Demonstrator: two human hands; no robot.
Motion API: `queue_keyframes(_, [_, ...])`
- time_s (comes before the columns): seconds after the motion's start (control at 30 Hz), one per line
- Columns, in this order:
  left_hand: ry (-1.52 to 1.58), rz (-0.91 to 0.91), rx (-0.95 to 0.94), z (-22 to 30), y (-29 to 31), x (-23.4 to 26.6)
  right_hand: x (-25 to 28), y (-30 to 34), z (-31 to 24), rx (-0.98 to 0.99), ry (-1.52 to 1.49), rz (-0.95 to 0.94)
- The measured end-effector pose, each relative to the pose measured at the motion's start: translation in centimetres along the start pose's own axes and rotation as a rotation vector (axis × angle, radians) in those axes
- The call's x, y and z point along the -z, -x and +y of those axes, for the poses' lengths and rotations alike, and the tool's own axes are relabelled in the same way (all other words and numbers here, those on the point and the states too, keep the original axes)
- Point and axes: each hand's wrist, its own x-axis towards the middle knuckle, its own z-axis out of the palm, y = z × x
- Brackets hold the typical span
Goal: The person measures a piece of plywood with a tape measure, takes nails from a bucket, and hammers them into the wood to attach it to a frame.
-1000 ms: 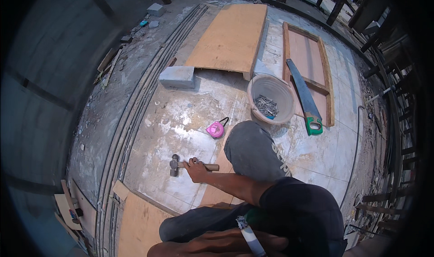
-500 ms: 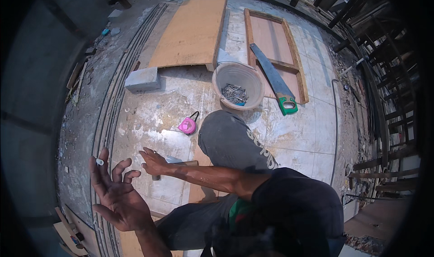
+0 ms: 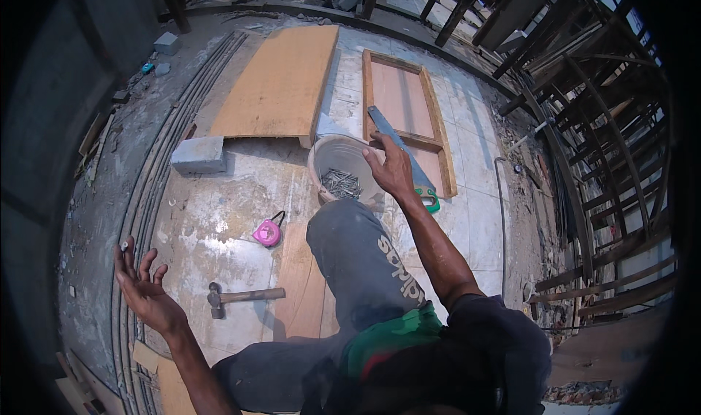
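My left hand (image 3: 150, 298) is raised at the left, palm up. A small white cigarette (image 3: 125, 246) sits between two of its fingers, while the others are spread. My right hand (image 3: 393, 168) reaches over the right side of a pale bucket (image 3: 332, 154), fingers apart and holding nothing I can see. Loose nails (image 3: 341, 184) lie in the bucket's bottom. Behind that hand is a handsaw (image 3: 412, 159) with a green handle, partly hidden. A hammer (image 3: 252, 296) with a wooden handle rests on the tiles between my left hand and my knee.
A pink tape measure (image 3: 268, 232) lies left of my knee. Farther off stand a yellowish board panel (image 3: 281, 86), a light block (image 3: 198, 155) and a wooden frame (image 3: 431, 101). Long rods (image 3: 164, 145) run along the left. A plank (image 3: 301, 283) lies beside my leg.
My right hand has swung from beside the hammer, far and right to the bucket, uncovering the hammer on the floor. My left hand still has the cigarette. The whole view has shifted.
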Motion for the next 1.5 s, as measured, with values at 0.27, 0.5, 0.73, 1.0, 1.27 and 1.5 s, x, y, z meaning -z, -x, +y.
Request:
queue_keyframes(0.27, [-0.212, -0.028, -0.044, -0.8, 0.8, -6.1, -3.6, 13.5, 29.6, -0.630, 0.549, -0.317])
queue_keyframes(0.5, [-0.121, -0.251, -0.093, -1.7, 3.7, -18.4, -3.4, 17.4, 32.3, -0.302, 0.785, -0.292])
queue_keyframes(0.73, [0.182, -0.648, -0.031, -1.0, 8.4, -31.0, -0.8, 19.9, 34.8, -0.195, 0.624, -0.460])
queue_keyframes(1.0, [0.399, -1.101, 0.312, 3.2, 13.1, -34.4, 7.9, 36.9, 27.8, -0.385, 0.488, -0.824])
queue_keyframes(1.27, [0.952, -1.521, 0.591, 5.8, 13.9, -37.1, 7.7, 22.2, 38.7, -0.594, 0.427, 0.085])
queue_keyframes(1.5, [1.163, -1.264, 0.233, 5.7, 14.6, -35.6, 5.1, 12.4, 55.2, -1.022, 0.255, 0.029])
